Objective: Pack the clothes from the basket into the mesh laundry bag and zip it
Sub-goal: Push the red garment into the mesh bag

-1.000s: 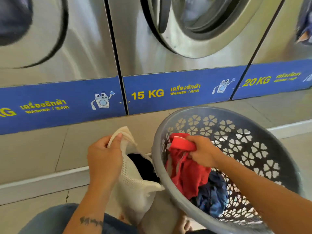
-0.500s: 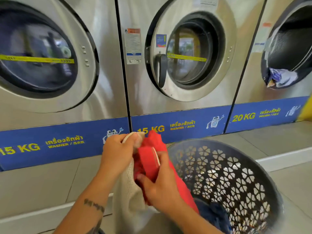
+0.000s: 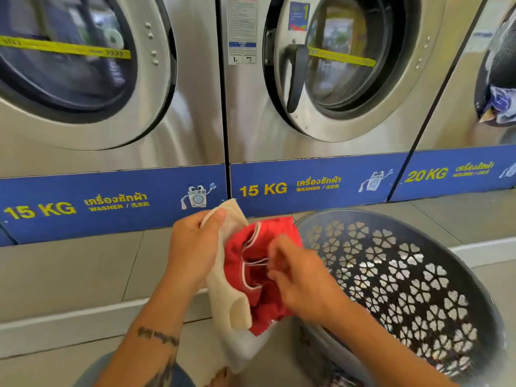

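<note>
Left hand (image 3: pixel 192 247) still gripping mesh bag (image 3: pixel 223 297), right hand (image 3: pixel 301 280) pushing red garment (image 3: pixel 240 255) deeper

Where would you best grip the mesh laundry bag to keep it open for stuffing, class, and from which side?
Grip the cream mesh laundry bag at its top rim, from the side away from the basket, as the left hand does. The bag hangs limp, so only a lifted rim keeps the mouth open toward the red garment.
</note>
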Motion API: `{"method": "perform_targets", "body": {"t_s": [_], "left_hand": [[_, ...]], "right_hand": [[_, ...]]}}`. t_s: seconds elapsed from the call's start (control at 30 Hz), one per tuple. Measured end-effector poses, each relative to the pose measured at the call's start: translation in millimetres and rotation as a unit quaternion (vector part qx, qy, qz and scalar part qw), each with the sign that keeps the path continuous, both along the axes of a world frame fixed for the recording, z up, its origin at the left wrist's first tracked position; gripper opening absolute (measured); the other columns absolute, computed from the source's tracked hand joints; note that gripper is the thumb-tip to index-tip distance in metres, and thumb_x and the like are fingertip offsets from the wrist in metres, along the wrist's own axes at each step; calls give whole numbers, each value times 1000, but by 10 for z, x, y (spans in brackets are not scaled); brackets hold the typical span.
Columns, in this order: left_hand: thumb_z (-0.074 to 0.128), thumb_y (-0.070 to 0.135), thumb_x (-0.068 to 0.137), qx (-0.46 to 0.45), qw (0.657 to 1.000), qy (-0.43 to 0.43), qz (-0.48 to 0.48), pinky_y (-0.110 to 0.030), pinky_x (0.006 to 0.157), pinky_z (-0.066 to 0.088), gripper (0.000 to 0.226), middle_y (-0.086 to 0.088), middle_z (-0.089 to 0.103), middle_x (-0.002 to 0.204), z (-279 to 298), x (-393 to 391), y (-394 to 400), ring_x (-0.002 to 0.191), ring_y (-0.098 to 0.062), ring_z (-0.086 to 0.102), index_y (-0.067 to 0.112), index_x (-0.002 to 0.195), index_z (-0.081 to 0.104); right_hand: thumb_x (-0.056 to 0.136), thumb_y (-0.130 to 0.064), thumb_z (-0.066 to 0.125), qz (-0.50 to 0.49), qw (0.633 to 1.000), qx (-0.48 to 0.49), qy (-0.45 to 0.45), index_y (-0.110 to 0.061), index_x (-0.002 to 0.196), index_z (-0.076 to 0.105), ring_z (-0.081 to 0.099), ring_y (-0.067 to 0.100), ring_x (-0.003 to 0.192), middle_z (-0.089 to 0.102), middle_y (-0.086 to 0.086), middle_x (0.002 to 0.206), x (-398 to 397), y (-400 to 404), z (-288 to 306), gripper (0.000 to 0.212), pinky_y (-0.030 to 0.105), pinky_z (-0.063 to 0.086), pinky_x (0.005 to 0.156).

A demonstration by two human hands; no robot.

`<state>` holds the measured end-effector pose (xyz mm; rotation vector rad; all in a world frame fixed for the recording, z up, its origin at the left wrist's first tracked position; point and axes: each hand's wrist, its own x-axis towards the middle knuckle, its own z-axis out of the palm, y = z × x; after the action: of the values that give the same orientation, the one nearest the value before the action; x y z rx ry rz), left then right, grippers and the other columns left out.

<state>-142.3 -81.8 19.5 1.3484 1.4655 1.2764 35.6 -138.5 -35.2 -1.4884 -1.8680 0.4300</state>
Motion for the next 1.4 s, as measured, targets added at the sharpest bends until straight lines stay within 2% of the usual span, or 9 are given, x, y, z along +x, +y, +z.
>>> {"method": "perform_targets", "body": {"t_s": [0.1, 0.23, 0.37, 0.57, 0.83, 1.0, 1.13, 1.2, 1.4], "left_hand": [[59, 29, 92, 10, 1000, 7, -21, -29, 61, 47, 26, 4, 70, 72, -4, 77, -7, 65, -10, 59, 33, 68, 68], [58, 29, 92, 10, 1000, 15, -17, -25, 56, 44, 26, 3, 68, 71, 2, 159, -27, 63, -10, 55, 30, 68, 68], [58, 30, 91, 11, 1000, 24, -11, -29, 56, 41, 29, -19, 64, 72, -22, 152, -25, 62, -16, 50, 10, 76, 72], [61, 35, 89, 47, 997, 35, -49, -39, 60, 47, 38, -27, 64, 81, -58, 183, -27, 61, -13, 48, -1, 83, 68], [58, 35, 92, -8, 999, -26, -46, -29, 68, 51, 17, 9, 72, 85, -81, 142, -188, 82, -13, 66, 32, 85, 73], [59, 31, 92, -9, 997, -64, 39, -36, 75, 53, 25, 9, 70, 80, -100, -76, -137, 83, -17, 65, 35, 69, 68], [57, 31, 93, -7, 998, -48, 34, -28, 65, 49, 20, 12, 68, 82, -137, -96, -163, 79, -11, 63, 35, 76, 66], [57, 30, 93, -8, 999, -31, 26, -25, 61, 46, 17, 9, 69, 83, -160, -41, -167, 78, -12, 63, 33, 80, 67], [55, 30, 94, -6, 1000, -6, 18, -26, 58, 47, 24, 2, 70, 79, -180, 99, -192, 72, -14, 62, 25, 76, 70]], "right_hand": [[59, -33, 81, -107, 993, -25, 32, -35, 120, 44, 49, 12, 110, 52, -7, 118, 419, 27, -108, 71, 30, 43, 97], [46, -44, 96, -45, 924, -297, 236, -36, 151, 28, 55, 16, 127, 48, -3, 147, 544, 126, -478, 126, 43, 45, 109], [69, -11, 84, -100, 961, -192, 170, -18, 143, 47, 64, 5, 97, 64, -7, 119, 429, 118, -371, 82, 18, 49, 90], [70, -16, 78, -36, 987, 3, 159, -34, 121, 47, 65, 1, 91, 66, -16, 107, 15, -100, 190, 62, 24, 52, 83], [73, -49, 37, 53, 949, -22, -311, -40, 126, 50, 42, 34, 108, 47, 4, 126, -432, 27, -281, 55, 45, 37, 87], [69, -35, 60, 54, 998, -28, -13, -32, 130, 56, 52, 19, 114, 56, -2, 123, -236, 102, -109, 61, 42, 43, 102], [55, -55, 75, -52, 981, -188, 1, -44, 146, 27, 40, 19, 126, 40, 1, 138, 292, 126, -219, 103, 41, 37, 111], [58, -50, 79, -20, 965, -260, 33, -46, 136, 38, 55, 18, 114, 54, 2, 129, 333, 110, -316, 88, 40, 47, 103], [65, -24, 57, -111, 991, -77, -14, -27, 88, 51, 64, 24, 77, 67, -4, 80, 55, 29, -99, 24, 43, 55, 70]]}}
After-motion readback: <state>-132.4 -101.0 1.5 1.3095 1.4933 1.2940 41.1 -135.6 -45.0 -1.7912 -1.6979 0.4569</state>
